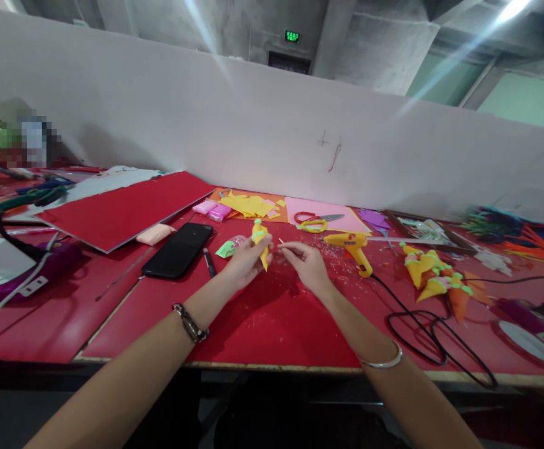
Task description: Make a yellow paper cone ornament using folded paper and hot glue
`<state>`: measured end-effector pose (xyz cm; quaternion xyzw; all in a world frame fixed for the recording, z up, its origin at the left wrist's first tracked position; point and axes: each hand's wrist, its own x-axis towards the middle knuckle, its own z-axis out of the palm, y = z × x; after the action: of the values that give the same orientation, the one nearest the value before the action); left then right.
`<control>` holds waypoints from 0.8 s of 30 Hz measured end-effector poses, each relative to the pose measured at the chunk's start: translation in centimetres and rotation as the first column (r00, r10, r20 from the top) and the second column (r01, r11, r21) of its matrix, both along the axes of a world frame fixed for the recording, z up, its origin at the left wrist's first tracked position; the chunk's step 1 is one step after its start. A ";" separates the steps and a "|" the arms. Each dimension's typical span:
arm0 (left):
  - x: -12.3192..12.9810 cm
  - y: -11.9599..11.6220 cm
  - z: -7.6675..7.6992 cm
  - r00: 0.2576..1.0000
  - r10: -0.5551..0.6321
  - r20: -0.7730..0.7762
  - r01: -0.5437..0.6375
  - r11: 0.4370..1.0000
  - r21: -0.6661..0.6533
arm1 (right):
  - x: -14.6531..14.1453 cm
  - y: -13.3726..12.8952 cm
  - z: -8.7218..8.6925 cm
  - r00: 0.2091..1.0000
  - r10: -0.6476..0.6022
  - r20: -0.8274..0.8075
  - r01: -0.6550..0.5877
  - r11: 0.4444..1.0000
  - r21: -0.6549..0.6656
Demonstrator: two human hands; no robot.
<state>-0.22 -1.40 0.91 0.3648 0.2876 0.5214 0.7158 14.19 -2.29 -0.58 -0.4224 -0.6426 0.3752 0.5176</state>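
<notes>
My left hand (245,260) is closed around a small yellow paper cone (258,233), its point down and a light green ball on top. Just right of it, my right hand (305,263) pinches a short thin pale stick (281,241), whose tip is near the cone but apart from it. Behind my left hand lies a small packet with bright green material (225,249). A yellow glue gun (354,249) rests on the red table to the right of my right hand. Further right, several finished-looking yellow and orange cones (435,275) with green trim lie in a pile.
A black phone (178,251) and a dark pen (209,263) lie left. Scissors (317,221) rest on pink paper at the back, near yellow scraps (248,204). A black cable (421,330) loops across the right side. A red board (131,209) leans back left; a white partition (253,125) stands behind.
</notes>
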 end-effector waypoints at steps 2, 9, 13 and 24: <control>0.3 -0.1 -0.3 0.997 -0.014 -0.079 0.023 0.993 0.114 | 0.2 0.1 -0.1 0.999 -0.015 0.035 0.013 0.999 0.044; 0.5 0.1 -1.1 0.983 -0.034 -0.181 0.064 0.984 0.167 | 0.3 0.4 -0.3 0.998 -0.065 -0.019 0.066 0.996 0.055; 0.6 -0.2 -0.6 0.994 -0.061 -0.090 0.065 0.997 0.032 | 0.1 0.2 -0.1 0.997 -0.044 -0.066 0.047 0.997 0.054; 1.1 -0.2 -1.0 0.996 -0.072 -0.060 0.065 0.991 -0.118 | -0.2 -0.5 0.3 0.998 -0.048 0.045 0.038 0.977 0.211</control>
<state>0.92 -1.64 -0.13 0.3489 0.3272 0.4670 0.7437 14.04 -2.83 -0.26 -0.3884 -0.6821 0.2832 0.5511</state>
